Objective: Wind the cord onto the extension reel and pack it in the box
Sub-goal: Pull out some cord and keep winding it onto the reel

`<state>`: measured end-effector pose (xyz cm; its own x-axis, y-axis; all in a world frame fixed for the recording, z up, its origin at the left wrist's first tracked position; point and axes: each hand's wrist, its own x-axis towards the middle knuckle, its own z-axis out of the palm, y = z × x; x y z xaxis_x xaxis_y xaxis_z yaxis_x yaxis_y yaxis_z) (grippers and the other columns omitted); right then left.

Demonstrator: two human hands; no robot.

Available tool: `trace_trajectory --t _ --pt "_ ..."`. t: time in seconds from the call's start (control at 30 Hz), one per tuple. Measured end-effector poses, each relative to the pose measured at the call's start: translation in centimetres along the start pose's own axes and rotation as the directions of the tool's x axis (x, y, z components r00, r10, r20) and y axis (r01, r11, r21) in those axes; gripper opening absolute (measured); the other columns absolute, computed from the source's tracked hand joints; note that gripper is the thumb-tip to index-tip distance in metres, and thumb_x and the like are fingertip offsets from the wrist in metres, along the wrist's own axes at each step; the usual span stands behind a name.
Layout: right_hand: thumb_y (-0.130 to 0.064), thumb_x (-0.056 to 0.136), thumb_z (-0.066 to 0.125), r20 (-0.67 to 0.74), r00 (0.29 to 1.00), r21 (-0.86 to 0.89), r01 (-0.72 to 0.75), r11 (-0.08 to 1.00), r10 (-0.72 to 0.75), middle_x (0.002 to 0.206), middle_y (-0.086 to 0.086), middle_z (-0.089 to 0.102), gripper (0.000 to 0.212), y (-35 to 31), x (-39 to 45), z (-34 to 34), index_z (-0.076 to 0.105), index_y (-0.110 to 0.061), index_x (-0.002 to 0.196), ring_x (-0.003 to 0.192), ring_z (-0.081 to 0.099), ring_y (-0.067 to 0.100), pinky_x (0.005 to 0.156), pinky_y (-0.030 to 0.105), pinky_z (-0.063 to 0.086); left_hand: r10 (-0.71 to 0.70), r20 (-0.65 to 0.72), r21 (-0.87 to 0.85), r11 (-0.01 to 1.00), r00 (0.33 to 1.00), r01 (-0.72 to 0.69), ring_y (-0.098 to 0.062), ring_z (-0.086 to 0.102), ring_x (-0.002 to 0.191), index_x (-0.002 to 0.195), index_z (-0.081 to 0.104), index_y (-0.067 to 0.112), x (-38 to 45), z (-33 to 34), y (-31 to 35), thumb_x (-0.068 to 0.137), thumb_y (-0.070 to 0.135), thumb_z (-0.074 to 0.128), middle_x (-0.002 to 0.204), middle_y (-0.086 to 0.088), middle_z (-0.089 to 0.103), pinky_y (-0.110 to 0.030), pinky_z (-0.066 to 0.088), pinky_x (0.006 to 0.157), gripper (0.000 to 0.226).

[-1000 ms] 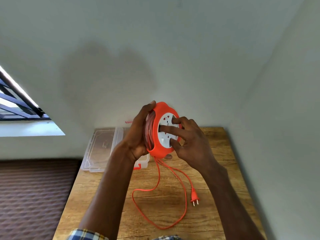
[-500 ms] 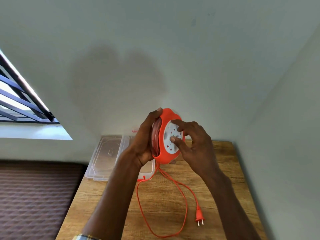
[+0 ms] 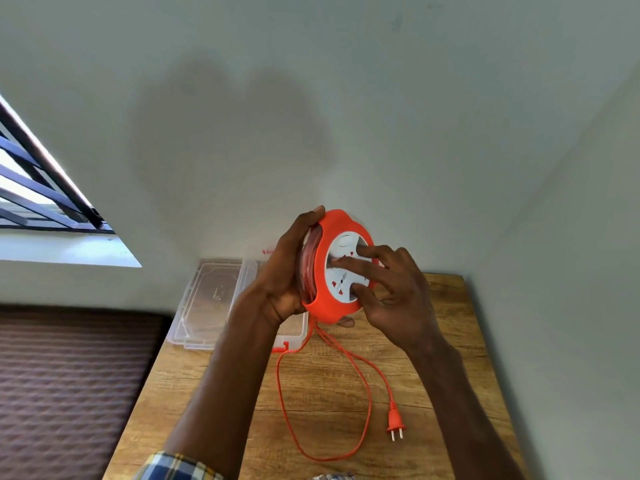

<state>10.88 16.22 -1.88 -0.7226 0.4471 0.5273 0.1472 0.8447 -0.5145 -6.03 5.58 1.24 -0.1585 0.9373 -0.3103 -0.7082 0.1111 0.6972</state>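
Orange plastic catches the eye first: the extension reel (image 3: 341,271) is held up on edge above the far end of the wooden table (image 3: 446,344), its white socket face turned toward the person. The left hand (image 3: 287,271) wraps round the reel's back and rim, fingertips hooked over the top edge and thumb curled under the bottom, gripping it firmly. The right hand (image 3: 394,289) lies against the white face with its fingers bent, their tips pressed into the face; the thumb sits low on the same face. Wound turns of the orange cord (image 3: 360,382) show in the gap between the reel's two sides. From the bottom of the reel the loose cord hangs down to the tabletop, runs in a long loop toward the near edge and comes back to the plug (image 3: 394,422), which lies flat, pins pointing at the person. Behind the left wrist a clear plastic box (image 3: 207,299) sits at the table's far left corner, partly hidden.
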Motion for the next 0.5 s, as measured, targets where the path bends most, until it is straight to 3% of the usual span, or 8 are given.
trace_trajectory --t 0.07,0.17,0.23,0.37,0.5 --pt "-0.044 0.08 0.081 -0.079 0.989 0.079 -0.117 0.99 0.124 0.121 -0.006 0.073 0.056 -1.0 0.0 0.4 0.066 -0.037 0.134 0.107 0.068 0.012 0.077 0.034 0.063 0.018 -0.003 0.018 1.0 1.0 -0.018 -0.033 0.071 0.105 0.124 0.076 0.015 0.3 0.4 0.1 0.091 0.065 0.065 0.119 -0.016 0.073 -0.048 0.057 0.094 0.061" --pt "-0.069 0.073 0.071 -0.181 0.89 0.224 -0.377 0.899 0.419 0.086 -0.016 0.075 0.06 -2.9 0.3 1.4 0.066 -0.039 0.125 0.074 0.072 0.003 0.06 0.029 0.062 0.003 -0.001 0.031 1.0 1.0 -0.003 -0.033 0.072 0.104 0.124 0.076 0.014 0.5 0.6 0.1 0.092 0.067 0.064 0.119 -0.016 0.074 -0.049 0.057 0.096 0.063" --pt "-0.079 0.072 0.063 -0.138 0.862 0.192 -0.459 0.867 0.487 0.087 -0.011 0.077 0.065 -3.4 0.8 1.5 0.061 -0.039 0.124 0.071 0.072 0.004 0.058 0.03 0.062 -0.012 0.003 0.017 1.0 1.0 0.012 -0.033 0.073 0.104 0.126 0.076 0.015 0.4 0.4 -0.2 0.092 0.069 0.063 0.121 -0.016 0.075 -0.05 0.058 0.096 0.065" --pt "-0.076 0.085 0.058 -0.101 0.936 -0.026 -0.341 0.94 0.337 0.097 -0.01 0.077 0.063 -3.0 0.8 0.1 0.06 -0.035 0.133 0.082 0.072 0.006 0.066 0.026 0.061 -0.027 0.035 -0.011 1.0 0.999 0.028 -0.033 0.075 0.107 0.126 0.077 0.019 0.4 -0.4 -0.6 0.091 0.072 0.061 0.124 -0.014 0.076 -0.052 0.059 0.09 0.066" --pt "-0.04 0.095 0.07 0.008 0.992 -0.008 -0.126 0.992 0.126 0.129 -0.004 0.061 0.042 -2.4 0.5 -0.5 0.061 -0.034 0.136 0.116 0.059 0.014 0.08 0.035 0.063 -0.041 0.088 -0.042 0.998 0.995 0.044 -0.035 0.072 0.11 0.13 0.074 0.017 0.4 -1.2 -0.5 0.092 0.07 0.064 0.125 -0.014 0.074 -0.053 0.056 0.095 0.066"
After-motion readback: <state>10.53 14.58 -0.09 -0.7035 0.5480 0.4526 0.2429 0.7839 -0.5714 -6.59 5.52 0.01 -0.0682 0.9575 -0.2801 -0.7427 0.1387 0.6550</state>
